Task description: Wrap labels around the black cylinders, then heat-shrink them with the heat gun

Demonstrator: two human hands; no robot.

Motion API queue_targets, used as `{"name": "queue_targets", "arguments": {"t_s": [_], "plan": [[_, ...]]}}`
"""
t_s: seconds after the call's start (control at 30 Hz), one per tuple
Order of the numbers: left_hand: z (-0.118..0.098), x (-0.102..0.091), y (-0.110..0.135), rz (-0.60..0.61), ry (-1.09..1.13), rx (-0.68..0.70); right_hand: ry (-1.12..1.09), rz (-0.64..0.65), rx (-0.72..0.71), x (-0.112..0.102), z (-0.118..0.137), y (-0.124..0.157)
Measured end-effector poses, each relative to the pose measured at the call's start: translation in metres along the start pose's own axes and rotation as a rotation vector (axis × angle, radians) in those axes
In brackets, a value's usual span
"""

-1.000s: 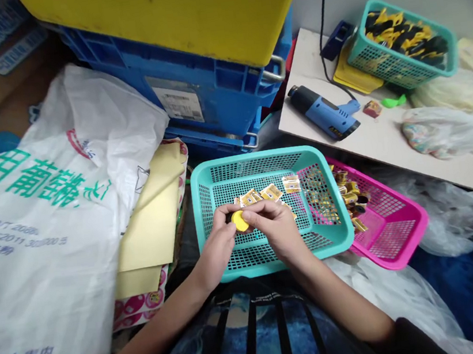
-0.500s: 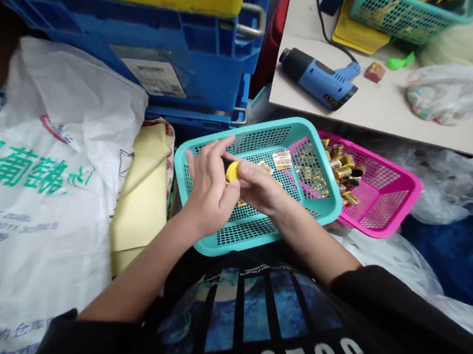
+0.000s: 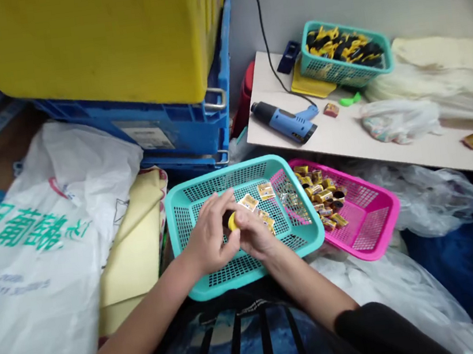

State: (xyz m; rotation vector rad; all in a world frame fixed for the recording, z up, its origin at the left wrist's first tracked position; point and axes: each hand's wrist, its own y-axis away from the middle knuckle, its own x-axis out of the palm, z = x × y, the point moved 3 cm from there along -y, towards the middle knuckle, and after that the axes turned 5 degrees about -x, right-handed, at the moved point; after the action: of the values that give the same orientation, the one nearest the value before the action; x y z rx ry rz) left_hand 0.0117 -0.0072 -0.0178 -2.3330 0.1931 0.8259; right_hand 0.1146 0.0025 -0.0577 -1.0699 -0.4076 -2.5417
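Both hands are together over a teal plastic mesh basket [image 3: 219, 174]. My left hand [image 3: 209, 235] and my right hand [image 3: 253, 235] pinch a small round yellow piece [image 3: 232, 221] between their fingers, and most of it is hidden. A dark part shows at its left side. Just beyond my fingertips, small gold-and-white packets [image 3: 248, 202] lie in the basket. Another packet [image 3: 265, 190] rests a little further right.
A pink mesh basket [image 3: 386, 209] of gold-and-black pieces touches the teal one at right. Behind stand a blue crate [image 3: 170, 133] and a white table [image 3: 336, 140] with a blue heat gun [image 3: 285, 121]. A white woven sack [image 3: 34, 267] lies at left.
The view has swung up and back, showing more of the table. My hands have closed in around the yellow piece, which showed more clearly half a second ago. My left fingers no longer spread apart.
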Motion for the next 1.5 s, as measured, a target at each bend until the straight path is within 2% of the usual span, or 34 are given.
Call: {"name": "queue_targets", "arguments": {"t_s": [0.1,0.17,0.27,0.37,0.43,0.53,0.63,0.7,0.77,0.83,0.87,0.9,0.93,0.97,1.07,1.13,1.2,1.27,1.4,1.5], "plan": [[-0.002,0.005,0.001,-0.086,-0.017,0.04,-0.015,-0.012,-0.059,0.0,0.002,0.002],[0.0,0.008,0.004,-0.081,0.033,0.011,-0.025,-0.009,-0.046,0.0,0.003,0.003],[0.007,0.009,0.011,0.003,0.167,-0.083,-0.027,0.016,0.04,-0.001,0.002,0.006],[0.014,0.009,0.023,0.083,0.215,-0.126,0.007,-0.008,0.04,-0.007,-0.002,0.012],[0.016,0.011,0.031,0.097,0.206,-0.119,0.063,-0.008,0.018,-0.012,-0.003,0.017],[0.017,0.02,0.039,0.133,0.169,-0.142,0.223,0.091,0.063,-0.02,0.002,0.023],[0.01,0.031,0.035,0.204,0.041,-0.103,0.375,0.143,0.058,-0.03,0.016,0.027],[0.005,0.038,0.024,0.248,0.042,-0.017,0.48,0.07,-0.016,-0.039,0.028,0.029],[0.008,0.046,0.004,0.224,0.088,0.01,0.513,-0.079,-0.067,-0.052,0.04,0.033],[0.022,0.06,-0.023,0.175,0.07,-0.09,0.43,-0.29,-0.1,-0.068,0.051,0.038],[0.032,0.071,-0.038,0.201,0.03,-0.182,0.38,-0.403,-0.137,-0.076,0.057,0.042],[0.041,0.086,-0.05,0.332,-0.016,-0.243,0.34,-0.507,-0.184,-0.083,0.062,0.046],[0.049,0.104,-0.059,0.527,-0.057,-0.269,0.312,-0.593,-0.235,-0.088,0.067,0.05],[0.055,0.119,-0.067,0.593,-0.065,-0.279,0.295,-0.65,-0.277,-0.092,0.071,0.054],[0.064,0.154,-0.075,0.64,-0.08,-0.328,0.305,-0.704,-0.325,-0.097,0.076,0.065],[0.065,0.164,-0.068,0.634,-0.063,-0.386,0.337,-0.727,-0.323,-0.099,0.075,0.071],[0.066,0.164,-0.06,0.615,-0.02,-0.463,0.361,-0.764,-0.302,-0.104,0.075,0.076],[0.069,0.153,-0.055,0.571,0.047,-0.563,0.38,-0.778,-0.278,-0.108,0.075,0.079],[0.072,0.114,-0.051,0.474,0.259,-0.786,0.558,-0.709,-0.252,-0.107,0.081,0.075],[0.063,0.083,-0.046,0.376,0.478,-0.903,0.732,-0.623,-0.202,-0.094,0.084,0.066]]}}
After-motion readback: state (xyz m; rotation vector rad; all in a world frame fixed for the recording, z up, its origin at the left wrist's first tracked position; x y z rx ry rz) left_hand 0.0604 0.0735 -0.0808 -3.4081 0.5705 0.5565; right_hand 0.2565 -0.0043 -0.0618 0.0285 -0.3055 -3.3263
